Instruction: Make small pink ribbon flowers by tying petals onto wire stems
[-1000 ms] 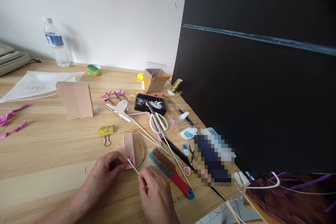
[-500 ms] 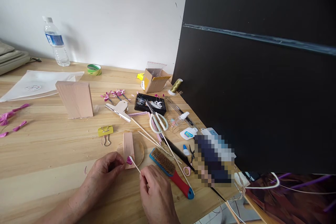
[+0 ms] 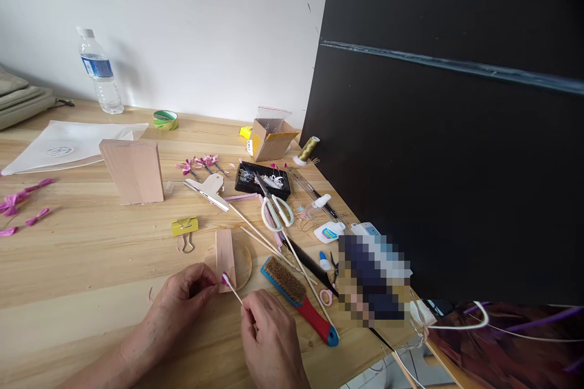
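My right hand (image 3: pixel 270 335) pinches a white cotton swab (image 3: pixel 234 293), whose tip touches a small purple petal (image 3: pixel 224 279). Thumb and fingers of my left hand (image 3: pixel 185 295) are closed at the petal's left edge; the exact grip is partly hidden. Under the petal lies a narrow wooden block (image 3: pixel 224 252), resting across a round pale disc (image 3: pixel 244 264). To the right of both hands is a brush with a red and blue handle (image 3: pixel 298 298). A yellow binder clip (image 3: pixel 185 226) lies beyond my left hand.
Scissors (image 3: pixel 272 209), a black tray (image 3: pixel 241 179), a comb (image 3: pixel 308 261) and glue bottle (image 3: pixel 329 232) crowd the right side. An upright wooden block (image 3: pixel 132 173), water bottle (image 3: pixel 101 76) and purple petals (image 3: pixel 20 200) stand or lie left. A black panel (image 3: pixel 433 164) borders the right.
The view shifts very slightly. The swab's tip stays against the petal, with my right hand a little lower and further left. My left hand barely moves.
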`<state>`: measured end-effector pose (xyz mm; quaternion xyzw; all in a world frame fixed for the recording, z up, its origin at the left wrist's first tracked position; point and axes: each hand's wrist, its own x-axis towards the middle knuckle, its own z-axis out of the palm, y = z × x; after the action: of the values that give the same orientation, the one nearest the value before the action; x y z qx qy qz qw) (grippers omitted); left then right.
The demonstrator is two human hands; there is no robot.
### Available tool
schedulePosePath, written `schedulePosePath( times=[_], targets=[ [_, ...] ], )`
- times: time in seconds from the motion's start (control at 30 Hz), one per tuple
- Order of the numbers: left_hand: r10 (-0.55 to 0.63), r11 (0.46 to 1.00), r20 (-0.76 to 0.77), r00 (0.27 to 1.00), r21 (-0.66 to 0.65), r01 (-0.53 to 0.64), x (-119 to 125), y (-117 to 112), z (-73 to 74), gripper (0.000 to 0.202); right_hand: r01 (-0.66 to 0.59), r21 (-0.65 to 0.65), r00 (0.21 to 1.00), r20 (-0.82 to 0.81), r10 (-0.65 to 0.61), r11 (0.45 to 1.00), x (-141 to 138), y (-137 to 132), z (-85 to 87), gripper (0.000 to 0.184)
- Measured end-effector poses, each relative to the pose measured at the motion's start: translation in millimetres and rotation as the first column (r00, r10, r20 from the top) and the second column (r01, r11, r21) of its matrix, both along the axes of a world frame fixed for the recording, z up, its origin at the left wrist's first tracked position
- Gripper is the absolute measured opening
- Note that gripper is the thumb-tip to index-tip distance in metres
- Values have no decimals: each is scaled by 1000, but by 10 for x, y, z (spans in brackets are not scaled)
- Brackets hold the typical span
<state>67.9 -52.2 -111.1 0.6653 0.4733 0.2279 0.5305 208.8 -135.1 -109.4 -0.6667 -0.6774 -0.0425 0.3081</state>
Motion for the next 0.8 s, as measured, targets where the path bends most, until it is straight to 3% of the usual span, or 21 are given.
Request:
schedulePosePath(
  times=[0.3, 0.6, 0.8],
  targets=[
    [6, 1000, -38, 999, -2, -6, 11, 0, 57, 17, -14, 27, 1000, -9, 14, 1000, 30, -35, 73, 25],
    [43, 999, 1, 999, -26, -43, 28, -6, 108, 15, 0, -46, 998, -65, -3, 999, 6, -36, -34, 24],
    [42, 999, -14, 999, 14, -41, 16, -9, 97, 14, 6, -5, 998, -60, -7, 1000, 52, -29, 37, 24]
  ],
)
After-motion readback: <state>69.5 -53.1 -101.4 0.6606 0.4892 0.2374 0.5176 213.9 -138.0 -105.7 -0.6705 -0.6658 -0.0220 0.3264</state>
